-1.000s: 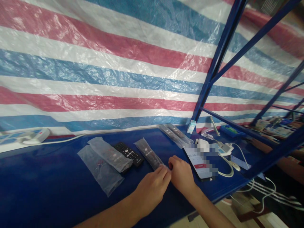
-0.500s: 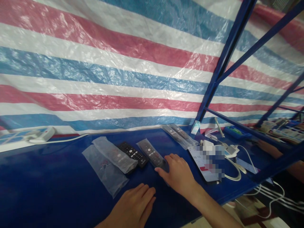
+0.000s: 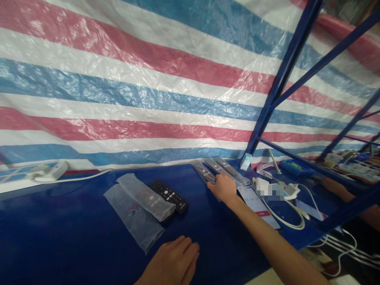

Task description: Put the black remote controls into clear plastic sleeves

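Observation:
My right hand point(image 3: 224, 188) is closed over the near end of a bagged remote control point(image 3: 204, 171), which lies flat on the blue table point(image 3: 74, 225). Right beside it are two more remotes in clear plastic sleeves point(image 3: 228, 171). My left hand point(image 3: 176, 259) rests near the front with fingers loosely curled together, and nothing shows in them. Beyond that hand lies a bare black remote point(image 3: 169, 194). A remote partly covered by a frosted sleeve point(image 3: 145, 196) adjoins it, and a flat, loose plastic sleeve point(image 3: 132, 217) lies to its left.
A phone with a lit screen point(image 3: 258, 206), white chargers and a looped cable point(image 3: 293, 226) lie at right. Blue frame bars point(image 3: 285, 75) slope over that side. A striped plastic sheet point(image 3: 133, 99) hangs behind. Another person's arm point(image 3: 338, 190) reaches in at far right.
My right hand has slid the bagged remote away and to the right, alongside the other two bagged ones. My left hand has shifted slightly right.

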